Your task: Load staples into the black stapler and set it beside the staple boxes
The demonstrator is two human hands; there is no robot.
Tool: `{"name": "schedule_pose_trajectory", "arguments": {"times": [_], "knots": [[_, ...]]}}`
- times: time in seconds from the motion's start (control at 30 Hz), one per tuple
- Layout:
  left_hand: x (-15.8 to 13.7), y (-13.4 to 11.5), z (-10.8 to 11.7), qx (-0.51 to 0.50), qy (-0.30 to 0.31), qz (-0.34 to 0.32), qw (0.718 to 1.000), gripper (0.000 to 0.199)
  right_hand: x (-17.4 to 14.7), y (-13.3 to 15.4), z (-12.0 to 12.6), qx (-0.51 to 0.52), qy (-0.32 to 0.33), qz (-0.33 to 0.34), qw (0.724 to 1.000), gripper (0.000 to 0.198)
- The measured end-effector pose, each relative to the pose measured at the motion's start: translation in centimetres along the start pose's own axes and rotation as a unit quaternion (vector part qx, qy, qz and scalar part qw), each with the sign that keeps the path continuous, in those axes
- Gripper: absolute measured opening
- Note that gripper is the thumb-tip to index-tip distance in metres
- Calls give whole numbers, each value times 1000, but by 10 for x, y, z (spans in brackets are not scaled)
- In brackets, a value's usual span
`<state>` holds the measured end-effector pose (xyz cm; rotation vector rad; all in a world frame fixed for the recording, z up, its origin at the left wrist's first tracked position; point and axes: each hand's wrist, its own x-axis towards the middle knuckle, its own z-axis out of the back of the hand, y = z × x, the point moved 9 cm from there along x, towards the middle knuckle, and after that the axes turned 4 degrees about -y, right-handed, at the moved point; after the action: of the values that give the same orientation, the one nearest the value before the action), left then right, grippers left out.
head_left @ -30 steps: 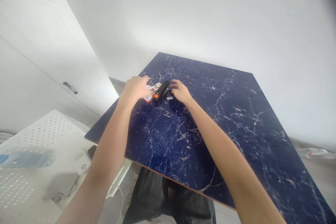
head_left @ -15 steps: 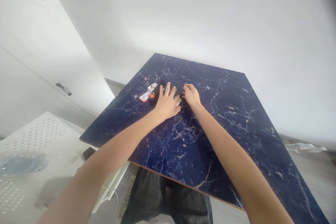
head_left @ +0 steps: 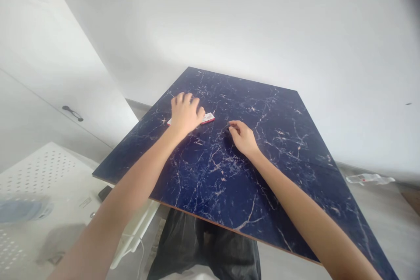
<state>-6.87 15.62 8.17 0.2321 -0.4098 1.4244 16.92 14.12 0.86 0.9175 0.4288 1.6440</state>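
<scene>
My left hand [head_left: 186, 113] is spread and arched, palm down, over a small group of things at the left of the blue marbled table [head_left: 223, 179]. Its fingers are apart, and most of what lies beneath them is hidden. A flat white box with a red edge [head_left: 208, 118] sticks out beside the thumb. My right hand [head_left: 243, 138] is curled just above the tabletop, thumb and forefinger drawn together in a pinch. Whether anything small is between its fingertips I cannot make out.
White cabinet doors with a dark handle [head_left: 72, 113] stand on the left. Below them, a white perforated surface [head_left: 49, 162] carries a clear plastic bottle [head_left: 24, 210] and a dark object [head_left: 104, 193]. Crumpled clear plastic [head_left: 370, 179] lies on the floor at right.
My left hand has moved left, now covering the black object with the orange patch and the small white box. A red-edged box shows at its right. My right hand has come nearer me.
</scene>
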Motion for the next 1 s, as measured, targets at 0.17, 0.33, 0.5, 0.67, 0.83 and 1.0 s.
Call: {"name": "schedule_pose_trajectory", "arguments": {"times": [0.17, 0.33, 0.5, 0.67, 0.83, 1.0], "knots": [[7, 55, -6, -2, 91, 122, 988, 51, 20, 28, -38, -55, 23, 42, 997, 45], [8, 49, -15, -12, 93, 80, 992, 40, 41, 64, -84, -94, 43, 82, 991, 41], [10, 44, -13, 1, 57, 65, 996, 34, 49, 81, -111, -122, 51, 97, 986, 55], [9, 48, -13, 4, 58, 88, 994, 39, 53, 89, -127, -139, 63, 121, 981, 39], [13, 66, 7, -48, 24, 119, 991, 39, 54, 87, -125, -137, 86, 158, 974, 23], [9, 103, 6, -16, 129, 165, 978, 43, 49, 90, -120, -132, 101, 192, 967, 16]]}}
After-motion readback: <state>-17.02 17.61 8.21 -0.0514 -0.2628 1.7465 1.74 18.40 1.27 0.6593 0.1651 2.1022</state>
